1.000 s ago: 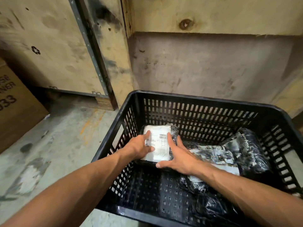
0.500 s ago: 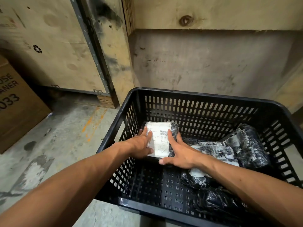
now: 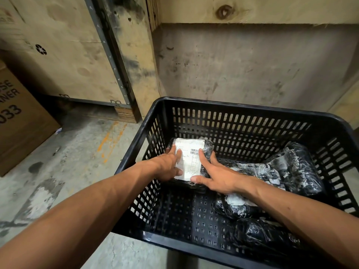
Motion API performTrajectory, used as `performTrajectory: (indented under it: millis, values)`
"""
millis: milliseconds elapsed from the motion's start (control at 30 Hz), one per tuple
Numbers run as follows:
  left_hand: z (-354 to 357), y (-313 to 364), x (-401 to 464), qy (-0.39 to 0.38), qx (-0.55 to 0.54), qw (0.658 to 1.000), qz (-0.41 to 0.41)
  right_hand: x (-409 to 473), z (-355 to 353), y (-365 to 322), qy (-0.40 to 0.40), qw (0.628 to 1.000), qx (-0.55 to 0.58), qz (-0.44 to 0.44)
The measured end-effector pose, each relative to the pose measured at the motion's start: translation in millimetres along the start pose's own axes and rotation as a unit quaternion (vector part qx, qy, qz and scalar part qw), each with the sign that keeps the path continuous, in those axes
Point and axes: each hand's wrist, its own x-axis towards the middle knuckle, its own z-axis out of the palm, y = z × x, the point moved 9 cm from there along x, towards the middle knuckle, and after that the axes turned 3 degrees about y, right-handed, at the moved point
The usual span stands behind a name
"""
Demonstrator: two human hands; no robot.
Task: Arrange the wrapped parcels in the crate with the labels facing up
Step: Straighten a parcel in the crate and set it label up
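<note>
A black slotted plastic crate (image 3: pixel 242 111) stands on the floor in front of me. In its far left corner lies a black-wrapped parcel (image 3: pixel 191 158) with its white label facing up. My left hand (image 3: pixel 168 166) rests flat on the parcel's left side, fingers spread over the label. My right hand (image 3: pixel 215 175) presses the parcel's right edge, thumb at its near corner. Other black-wrapped parcels (image 3: pixel 297 167) lie heaped along the crate's right side, partly hidden under my right forearm. One of them (image 3: pixel 239 202) shows a bit of white label.
A brown cardboard box (image 3: pixel 17 117) stands at the left on the stained concrete floor (image 3: pixel 81 156). Plywood crates (image 3: pixel 64 45) and a grey wall (image 3: pixel 242 63) rise right behind the black crate. The crate's near left floor (image 3: pixel 186 216) is bare.
Both hands have slid the labelled parcel a little farther into the crate's far left corner and laid it flatter. The view has tilted slightly.
</note>
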Motion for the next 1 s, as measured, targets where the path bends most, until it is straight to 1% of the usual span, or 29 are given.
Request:
performTrajectory:
  millis: [300, 533, 600, 667, 800, 867, 1000]
  values:
    - [-6.0, 1.3, -4.6, 0.016, -0.010, 1.000, -0.002, 0.7, -1.5, 2.9, -0.001, 1.000, 0.021, 0.020]
    - [-5.3, 3.2, -7.0, 0.014, -0.047, 0.999, 0.011, -1.7, -1.5, -0.6, -0.005, 1.000, 0.013, 0.019]
    - [-5.4, 4.6, -10.3, 0.027, -0.057, 0.998, 0.020, -5.5, -6.1, -3.3, -0.004, 1.000, 0.001, 0.029]
    - [-8.6, 6.6, -14.6, 0.058, -0.054, 0.996, 0.029, -10.8, -16.4, -5.6, 0.002, 0.999, -0.020, 0.024]
    - [-16.7, 24.5, -21.8, 0.129, -0.056, 0.987, 0.076, -39.0, -58.5, -8.4, 0.044, 0.996, -0.062, -0.041]
    - [-17.8, 43.0, -24.3, 0.149, -0.047, 0.981, 0.117, -57.0, -79.8, 0.5, 0.066, 0.994, -0.077, -0.050]
    - [0.6, 95.0, -27.4, 0.124, -0.002, 0.968, 0.217, -91.0, -106.2, 39.5, 0.087, 0.987, -0.133, -0.008]
